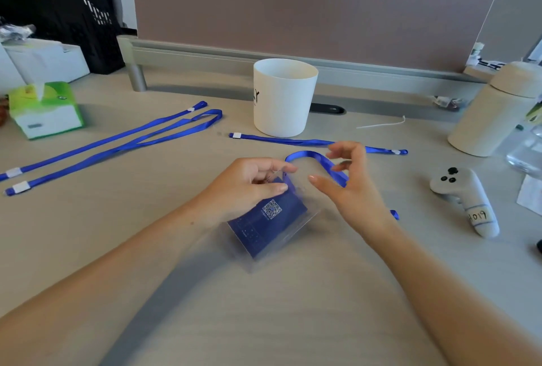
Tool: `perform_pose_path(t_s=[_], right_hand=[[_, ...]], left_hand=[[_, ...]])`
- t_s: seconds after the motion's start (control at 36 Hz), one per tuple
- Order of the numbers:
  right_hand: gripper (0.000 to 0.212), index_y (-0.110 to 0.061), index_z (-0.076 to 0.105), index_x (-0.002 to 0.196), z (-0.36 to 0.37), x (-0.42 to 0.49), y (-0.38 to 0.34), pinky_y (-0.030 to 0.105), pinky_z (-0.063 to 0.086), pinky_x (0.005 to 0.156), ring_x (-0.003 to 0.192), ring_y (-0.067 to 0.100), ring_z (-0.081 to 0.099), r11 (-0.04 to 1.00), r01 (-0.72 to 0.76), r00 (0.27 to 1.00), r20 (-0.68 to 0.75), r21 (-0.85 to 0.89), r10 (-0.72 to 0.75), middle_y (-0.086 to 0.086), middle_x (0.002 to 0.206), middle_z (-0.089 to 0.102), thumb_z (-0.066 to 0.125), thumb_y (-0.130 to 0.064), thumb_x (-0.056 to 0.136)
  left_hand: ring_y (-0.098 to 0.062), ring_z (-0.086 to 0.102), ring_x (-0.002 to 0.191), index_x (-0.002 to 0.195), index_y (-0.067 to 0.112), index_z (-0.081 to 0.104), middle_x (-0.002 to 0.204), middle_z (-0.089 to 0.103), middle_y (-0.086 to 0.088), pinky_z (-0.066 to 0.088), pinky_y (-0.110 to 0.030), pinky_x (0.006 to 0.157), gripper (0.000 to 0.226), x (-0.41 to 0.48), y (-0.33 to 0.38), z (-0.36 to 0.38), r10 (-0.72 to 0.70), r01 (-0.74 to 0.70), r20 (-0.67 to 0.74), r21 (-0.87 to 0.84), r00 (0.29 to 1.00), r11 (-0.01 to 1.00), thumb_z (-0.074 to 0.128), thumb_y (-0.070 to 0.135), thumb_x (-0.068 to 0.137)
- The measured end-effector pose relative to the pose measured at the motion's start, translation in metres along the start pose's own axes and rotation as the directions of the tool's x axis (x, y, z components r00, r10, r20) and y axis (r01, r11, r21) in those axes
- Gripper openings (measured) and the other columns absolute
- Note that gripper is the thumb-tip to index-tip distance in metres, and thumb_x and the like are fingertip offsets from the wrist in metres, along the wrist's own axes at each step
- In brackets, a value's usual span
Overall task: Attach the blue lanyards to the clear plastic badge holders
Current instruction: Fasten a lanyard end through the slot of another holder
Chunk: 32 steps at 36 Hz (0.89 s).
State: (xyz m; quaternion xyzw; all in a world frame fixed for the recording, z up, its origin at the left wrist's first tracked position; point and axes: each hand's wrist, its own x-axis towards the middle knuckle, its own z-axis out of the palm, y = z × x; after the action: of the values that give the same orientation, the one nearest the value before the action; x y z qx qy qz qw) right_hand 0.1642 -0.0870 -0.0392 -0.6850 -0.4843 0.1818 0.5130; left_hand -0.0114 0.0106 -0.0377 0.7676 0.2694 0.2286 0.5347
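One camera only, worn on my head — it looks forward and down across the desk [293,307], close over my forearms, reaching as far as the partition [308,4] behind.

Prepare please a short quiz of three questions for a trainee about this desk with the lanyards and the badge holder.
1. True or false: the left hand pinches the top edge of the clear badge holder.
2. What is printed on the blue card inside the holder? A) a photo B) a QR code C) a red logo
3. Fill in: the white cup stands behind a blue lanyard that lies ____ on the desk.

Key: 1 true; 2 B; 3 flat. Note: the right hand touches the looped lanyard; whether it grips is unclear.
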Motion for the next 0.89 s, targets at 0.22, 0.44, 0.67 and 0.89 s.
perform_pose_path(t_s=[0.22, 0.44, 0.67, 0.89], right_hand=[[0.026, -0.019, 0.053, 0.123, 0.009, -0.011, -0.008, 0.010, 0.050, 0.069, 0.091, 0.011, 0.066, 0.968, -0.210, 0.891, 0.435, 0.139, 0.130, 0.002, 0.104, 0.071, 0.034, -0.025, 0.105], [0.035, -0.032, 0.069, 0.084, 0.003, -0.004, -0.001, 0.030, 0.039, 0.082, 0.086, 0.015, 0.052, 0.996, -0.041, 0.902, 0.425, -0.078, 0.070, -0.016, 0.077, 0.061, 0.036, -0.038, 0.095], [0.033, -0.035, 0.069, 0.070, -0.002, -0.005, -0.005, 0.033, 0.035, 0.082, 0.071, 0.005, 0.049, 0.986, 0.029, 0.859, 0.508, -0.163, 0.059, -0.009, 0.070, 0.058, 0.052, -0.027, 0.097], [0.017, -0.024, 0.072, 0.073, 0.005, -0.006, 0.002, 0.038, 0.054, 0.093, 0.074, 0.006, 0.073, 0.985, -0.038, 0.924, 0.368, -0.171, 0.099, -0.006, 0.073, 0.076, 0.066, -0.025, 0.089]], left_hand=[[-0.025, 0.051, 0.075, 0.105, 0.023, 0.039, 0.076, 0.057, -0.019, 0.040, -0.041, 0.074, 0.032, -0.001, 0.002, -0.009, -0.023, 0.020, 0.096, 0.029, 0.995, 0.999, 0.065, 0.018, 0.086], [-0.020, 0.053, 0.074, 0.105, 0.021, 0.047, 0.074, 0.063, -0.004, 0.043, -0.033, 0.074, 0.019, -0.003, 0.005, -0.022, -0.034, 0.012, 0.134, 0.160, 0.990, 0.987, 0.059, 0.011, 0.096], [0.000, 0.052, 0.059, 0.110, 0.035, 0.068, 0.083, 0.064, 0.018, 0.039, -0.009, 0.061, 0.026, -0.001, 0.001, -0.022, 0.085, -0.099, 0.052, 0.454, 0.995, 0.886, 0.070, 0.020, 0.089], [0.006, 0.049, 0.100, 0.124, 0.052, 0.058, 0.100, 0.059, 0.027, 0.023, -0.031, 0.094, 0.036, 0.001, -0.007, -0.022, 0.227, -0.152, -0.005, 0.728, 0.974, 0.668, 0.062, 0.035, 0.093]])
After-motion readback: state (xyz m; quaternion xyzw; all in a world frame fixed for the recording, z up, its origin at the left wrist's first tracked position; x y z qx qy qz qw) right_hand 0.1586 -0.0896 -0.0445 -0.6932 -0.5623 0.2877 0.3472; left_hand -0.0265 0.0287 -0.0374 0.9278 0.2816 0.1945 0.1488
